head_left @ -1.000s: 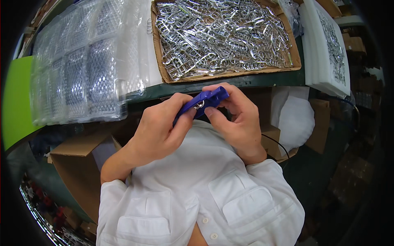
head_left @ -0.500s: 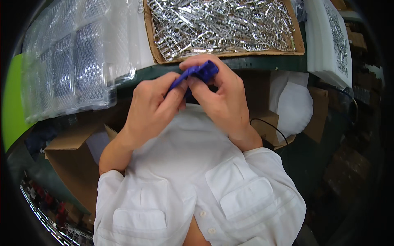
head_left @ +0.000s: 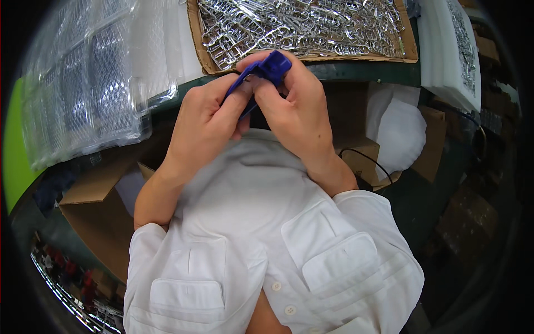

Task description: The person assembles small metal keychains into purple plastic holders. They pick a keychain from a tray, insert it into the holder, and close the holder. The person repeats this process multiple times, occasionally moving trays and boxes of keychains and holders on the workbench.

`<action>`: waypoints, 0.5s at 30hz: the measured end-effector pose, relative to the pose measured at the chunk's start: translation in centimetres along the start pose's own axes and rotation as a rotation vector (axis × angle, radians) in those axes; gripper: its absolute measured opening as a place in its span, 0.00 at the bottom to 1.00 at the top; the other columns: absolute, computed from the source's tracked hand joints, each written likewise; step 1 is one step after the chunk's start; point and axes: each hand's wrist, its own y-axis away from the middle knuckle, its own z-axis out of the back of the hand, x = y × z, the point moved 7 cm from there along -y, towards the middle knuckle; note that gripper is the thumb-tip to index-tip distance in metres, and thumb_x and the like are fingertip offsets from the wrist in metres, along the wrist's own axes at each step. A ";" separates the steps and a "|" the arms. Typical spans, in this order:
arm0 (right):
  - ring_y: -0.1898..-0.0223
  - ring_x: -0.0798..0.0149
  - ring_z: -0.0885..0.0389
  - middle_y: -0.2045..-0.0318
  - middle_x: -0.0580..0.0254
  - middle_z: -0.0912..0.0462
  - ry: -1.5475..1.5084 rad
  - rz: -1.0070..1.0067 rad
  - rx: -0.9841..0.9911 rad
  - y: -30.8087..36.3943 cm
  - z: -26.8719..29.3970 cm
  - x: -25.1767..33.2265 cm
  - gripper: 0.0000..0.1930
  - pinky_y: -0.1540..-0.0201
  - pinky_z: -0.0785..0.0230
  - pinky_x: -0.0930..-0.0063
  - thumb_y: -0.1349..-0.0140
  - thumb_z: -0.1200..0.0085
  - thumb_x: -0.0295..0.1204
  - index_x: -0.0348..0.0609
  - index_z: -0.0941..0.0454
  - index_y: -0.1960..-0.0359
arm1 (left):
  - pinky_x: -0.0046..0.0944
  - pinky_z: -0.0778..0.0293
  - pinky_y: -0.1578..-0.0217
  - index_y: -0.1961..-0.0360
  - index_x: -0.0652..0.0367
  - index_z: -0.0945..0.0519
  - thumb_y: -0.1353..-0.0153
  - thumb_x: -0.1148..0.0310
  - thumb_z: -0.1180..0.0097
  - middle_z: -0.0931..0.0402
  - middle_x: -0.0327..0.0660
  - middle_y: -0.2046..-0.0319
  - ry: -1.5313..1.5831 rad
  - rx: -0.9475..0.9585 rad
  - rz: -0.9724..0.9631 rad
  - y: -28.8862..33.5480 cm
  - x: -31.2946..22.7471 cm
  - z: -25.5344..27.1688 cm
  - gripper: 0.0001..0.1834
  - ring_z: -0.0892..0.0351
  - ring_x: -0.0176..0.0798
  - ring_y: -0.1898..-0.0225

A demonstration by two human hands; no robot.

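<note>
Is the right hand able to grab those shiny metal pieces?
Probably yes: the metal pieces lie uncovered in a cardboard tray just beyond the right hand, though it's busy holding the blue piece.

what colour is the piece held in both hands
The held piece is deep blue, seen in the head view.

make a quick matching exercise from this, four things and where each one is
1. blue piece
2. silver metal clips
3. bright green panel
4. thick white stack

A. right of the cardboard tray
B. inside the cardboard tray
C. held by left hand and right hand
D. far left of the view

Pairs: 1-C, 2-B, 3-D, 4-A
</note>
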 end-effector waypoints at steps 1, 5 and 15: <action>0.62 0.65 0.12 0.56 0.56 0.15 -0.066 -0.040 0.054 -0.1 -0.1 0.0 0.13 0.57 0.19 0.72 0.31 0.48 0.16 0.32 0.23 0.47 | 0.31 0.32 0.78 0.63 0.63 0.18 0.22 0.61 0.51 0.23 0.35 0.81 0.063 0.028 0.043 0.0 0.2 0.1 0.17 0.26 0.26 0.81; 0.51 0.63 0.13 0.50 0.54 0.16 -0.188 -0.018 0.183 0.1 0.8 1.1 0.19 0.45 0.21 0.69 0.30 0.48 0.17 0.30 0.27 0.38 | 0.29 0.30 0.77 0.59 0.62 0.19 0.20 0.58 0.53 0.22 0.37 0.79 0.164 0.089 0.152 0.6 0.0 0.5 0.18 0.25 0.27 0.81; 0.41 0.63 0.19 0.43 0.52 0.17 -0.192 0.048 0.140 0.9 2.2 1.6 0.24 0.35 0.27 0.67 0.31 0.45 0.17 0.29 0.29 0.33 | 0.29 0.29 0.75 0.49 0.64 0.21 0.20 0.59 0.53 0.22 0.38 0.75 0.179 0.102 0.111 1.2 -0.8 0.3 0.17 0.23 0.28 0.77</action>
